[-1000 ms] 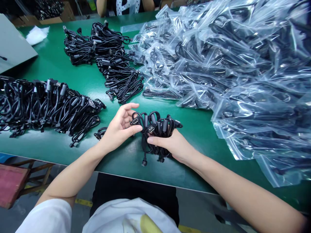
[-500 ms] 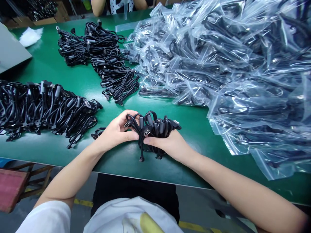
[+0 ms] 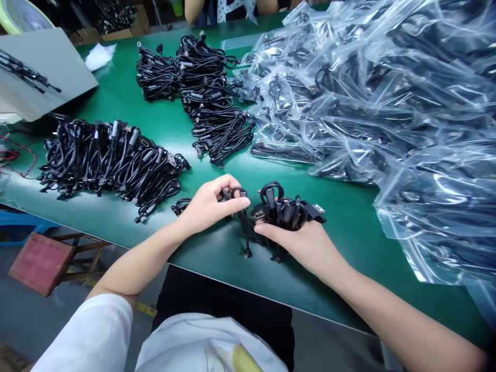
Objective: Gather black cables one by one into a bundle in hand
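My right hand (image 3: 298, 235) is closed round a bunch of coiled black cables (image 3: 284, 209), with connector ends sticking out at the top and sides. Just left of it, my left hand (image 3: 217, 201) grips a single coiled black cable (image 3: 245, 227), whose lower end hangs down over the green table (image 3: 217, 274). A small gap shows between the upper parts of this cable and the bunch. Another coiled cable lies partly hidden behind my left wrist. Most of my right fingers are out of sight behind the bunch.
A row of coiled cables (image 3: 112, 160) lies at the left, and another cable pile (image 3: 209, 98) at the back. Clear bags of cables (image 3: 349, 103) heap up on the right. A grey box (image 3: 46, 72) stands back left. Across the table are a person's arms (image 3: 194, 9).
My left hand has drawn one cable leftward, away from the bunch in my right hand. The view has swung left, so the table's contents sit farther right.
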